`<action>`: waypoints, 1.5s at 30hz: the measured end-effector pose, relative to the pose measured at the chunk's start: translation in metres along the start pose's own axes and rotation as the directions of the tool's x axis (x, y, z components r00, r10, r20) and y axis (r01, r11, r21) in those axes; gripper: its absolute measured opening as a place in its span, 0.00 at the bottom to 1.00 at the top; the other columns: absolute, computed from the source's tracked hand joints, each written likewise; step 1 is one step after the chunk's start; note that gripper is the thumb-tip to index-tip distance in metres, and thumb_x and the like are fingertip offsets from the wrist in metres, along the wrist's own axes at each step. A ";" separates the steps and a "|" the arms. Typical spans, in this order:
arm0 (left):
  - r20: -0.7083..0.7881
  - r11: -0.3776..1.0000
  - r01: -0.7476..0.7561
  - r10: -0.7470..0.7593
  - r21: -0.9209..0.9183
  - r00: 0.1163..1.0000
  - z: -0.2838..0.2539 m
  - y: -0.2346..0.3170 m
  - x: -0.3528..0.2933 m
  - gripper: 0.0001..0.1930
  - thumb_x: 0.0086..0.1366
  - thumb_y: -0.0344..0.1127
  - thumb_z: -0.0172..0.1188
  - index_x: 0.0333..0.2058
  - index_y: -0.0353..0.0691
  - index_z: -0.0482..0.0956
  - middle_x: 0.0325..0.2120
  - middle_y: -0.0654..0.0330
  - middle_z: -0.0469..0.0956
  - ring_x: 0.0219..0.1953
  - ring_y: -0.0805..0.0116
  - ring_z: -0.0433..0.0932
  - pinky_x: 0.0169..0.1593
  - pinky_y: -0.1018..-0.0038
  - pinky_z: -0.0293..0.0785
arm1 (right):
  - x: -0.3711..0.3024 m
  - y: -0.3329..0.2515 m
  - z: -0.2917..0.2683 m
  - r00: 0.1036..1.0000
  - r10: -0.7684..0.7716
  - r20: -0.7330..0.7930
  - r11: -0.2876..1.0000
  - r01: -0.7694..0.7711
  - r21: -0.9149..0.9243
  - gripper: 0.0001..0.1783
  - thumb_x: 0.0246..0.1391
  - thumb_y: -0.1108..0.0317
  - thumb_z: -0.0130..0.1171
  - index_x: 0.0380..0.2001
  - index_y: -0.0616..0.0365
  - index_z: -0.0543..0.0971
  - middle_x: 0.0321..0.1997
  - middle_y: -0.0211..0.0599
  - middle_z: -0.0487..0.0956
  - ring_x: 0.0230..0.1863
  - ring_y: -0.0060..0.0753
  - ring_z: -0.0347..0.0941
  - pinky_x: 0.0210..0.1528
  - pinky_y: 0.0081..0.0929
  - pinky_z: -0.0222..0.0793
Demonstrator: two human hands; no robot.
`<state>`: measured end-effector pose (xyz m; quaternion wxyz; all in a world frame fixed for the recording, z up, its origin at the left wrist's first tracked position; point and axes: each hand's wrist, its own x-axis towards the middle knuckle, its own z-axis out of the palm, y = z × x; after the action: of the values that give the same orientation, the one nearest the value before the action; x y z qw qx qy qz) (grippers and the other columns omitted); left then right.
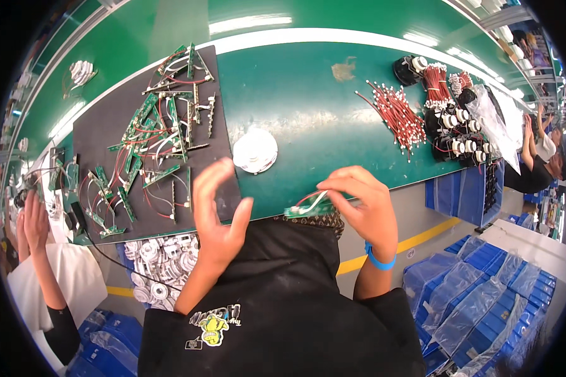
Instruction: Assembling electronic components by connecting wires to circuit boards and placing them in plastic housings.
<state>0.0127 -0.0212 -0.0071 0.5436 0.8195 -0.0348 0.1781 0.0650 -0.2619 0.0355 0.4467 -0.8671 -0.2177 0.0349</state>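
Observation:
My right hand [363, 201], with a blue band at the wrist, pinches red and white wires. From them a small green circuit board [294, 212] hangs at the near edge of the table. My left hand [215, 204] is held up with fingers and thumb apart, nothing in it, over the near right corner of a dark mat [225, 125]. Beyond and between my hands, a round white plastic part [255, 151] rests on the green table [302, 94]. Many narrow green circuit boards [148, 113] with red and white wires lie heaped on the mat.
Red wires with white connectors [397, 113] lie spread at right, beside black-and-white round parts [456, 129]. A bin of white plastic parts [163, 264] stands below the table's left edge. Blue crates [478, 289] fill the lower right. Another person's hands [36, 223] show at far left.

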 end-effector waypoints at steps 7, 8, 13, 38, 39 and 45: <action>0.358 0.576 0.570 -0.447 -0.585 0.820 -0.016 0.021 -0.015 0.14 0.66 0.27 0.51 0.49 0.30 0.67 0.41 0.50 0.77 0.41 0.64 0.79 0.49 0.71 0.73 | -0.003 -0.038 0.070 0.954 0.297 0.030 0.777 -0.260 0.573 0.12 0.49 0.80 0.62 0.39 0.64 0.80 0.37 0.38 0.77 0.34 0.22 0.76 0.29 0.15 0.74; 0.347 0.580 0.561 -0.445 -0.590 0.826 -0.017 0.015 -0.016 0.14 0.66 0.27 0.51 0.49 0.30 0.67 0.41 0.50 0.77 0.41 0.64 0.79 0.49 0.71 0.73 | -0.006 -0.039 0.075 0.966 0.256 0.027 0.805 -0.228 0.548 0.13 0.49 0.81 0.62 0.40 0.66 0.79 0.38 0.39 0.77 0.35 0.22 0.76 0.30 0.15 0.75; 0.113 0.725 0.419 -0.432 -0.547 0.895 -0.031 0.003 -0.021 0.07 0.65 0.26 0.48 0.41 0.33 0.71 0.38 0.51 0.76 0.39 0.64 0.78 0.47 0.69 0.73 | 0.004 -0.009 0.050 0.976 0.173 -0.135 0.950 -0.129 0.285 0.09 0.47 0.72 0.66 0.33 0.63 0.81 0.35 0.41 0.80 0.33 0.33 0.78 0.38 0.26 0.72; 0.155 0.956 0.262 -0.282 0.134 0.947 0.007 -0.020 0.041 0.33 0.48 0.30 0.71 0.54 0.36 0.68 0.51 0.55 0.71 0.50 0.64 0.73 0.53 0.73 0.67 | 0.064 0.043 0.011 0.851 0.496 -0.170 0.686 -0.264 0.678 0.10 0.57 0.64 0.58 0.37 0.59 0.77 0.26 0.23 0.72 0.24 0.13 0.63 0.25 0.11 0.58; 0.150 0.928 0.372 -0.371 0.024 0.916 0.010 -0.015 0.047 0.31 0.49 0.29 0.69 0.53 0.36 0.68 0.49 0.56 0.71 0.49 0.68 0.72 0.50 0.76 0.68 | 0.056 0.040 0.024 0.842 0.536 -0.056 0.579 -0.318 0.751 0.08 0.57 0.67 0.58 0.35 0.60 0.77 0.25 0.23 0.71 0.22 0.09 0.59 0.20 0.10 0.51; 0.109 0.892 0.451 -0.450 0.013 0.886 0.018 -0.013 0.046 0.29 0.52 0.26 0.67 0.53 0.35 0.67 0.47 0.59 0.70 0.47 0.75 0.70 0.46 0.82 0.68 | 0.020 0.011 0.082 0.853 0.451 0.261 0.330 -0.432 0.839 0.10 0.57 0.68 0.58 0.40 0.63 0.78 0.33 0.28 0.78 0.30 0.10 0.66 0.28 0.11 0.60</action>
<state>0.0641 -0.0262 -0.0097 0.5724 0.8103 0.1256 0.0020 0.0660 -0.1965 -0.0194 0.8004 -0.5380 0.0794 0.2524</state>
